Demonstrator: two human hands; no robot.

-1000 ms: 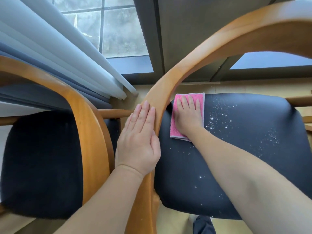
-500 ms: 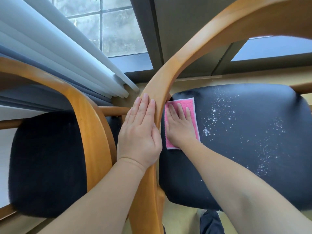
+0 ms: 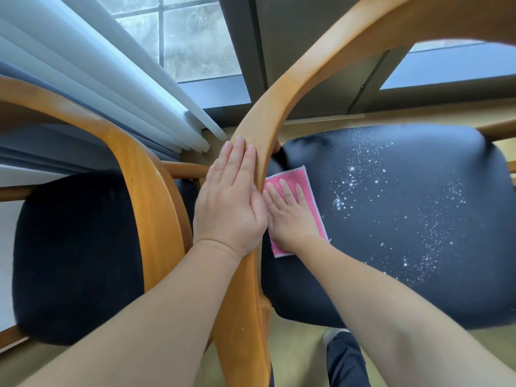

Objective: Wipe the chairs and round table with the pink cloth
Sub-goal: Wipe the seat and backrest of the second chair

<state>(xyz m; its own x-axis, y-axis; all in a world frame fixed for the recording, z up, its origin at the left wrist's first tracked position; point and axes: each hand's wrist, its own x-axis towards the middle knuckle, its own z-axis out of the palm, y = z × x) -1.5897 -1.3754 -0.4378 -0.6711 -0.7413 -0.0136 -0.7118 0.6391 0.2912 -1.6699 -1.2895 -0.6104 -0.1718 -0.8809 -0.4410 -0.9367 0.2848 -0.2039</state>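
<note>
A folded pink cloth (image 3: 311,202) lies flat on the black seat (image 3: 405,219) of the right-hand wooden chair, near the seat's left edge. My right hand (image 3: 290,216) presses down on the cloth with straight fingers. White specks are scattered over the middle and right of that seat. My left hand (image 3: 230,202) rests flat, fingers straight, against the chair's curved wooden armrest (image 3: 268,118). A second wooden chair (image 3: 145,177) with a black fabric seat (image 3: 72,255) stands to the left. The round table is out of view.
Pale curtain folds (image 3: 92,79) hang at the upper left before a window (image 3: 190,37) with a dark frame. The floor (image 3: 301,347) is yellowish below the seat, where a dark trouser leg (image 3: 346,358) and a shoe show.
My right hand has slid the pink cloth from the seat's far left corner toward me along the left edge. My left hand has stayed on the armrest.
</note>
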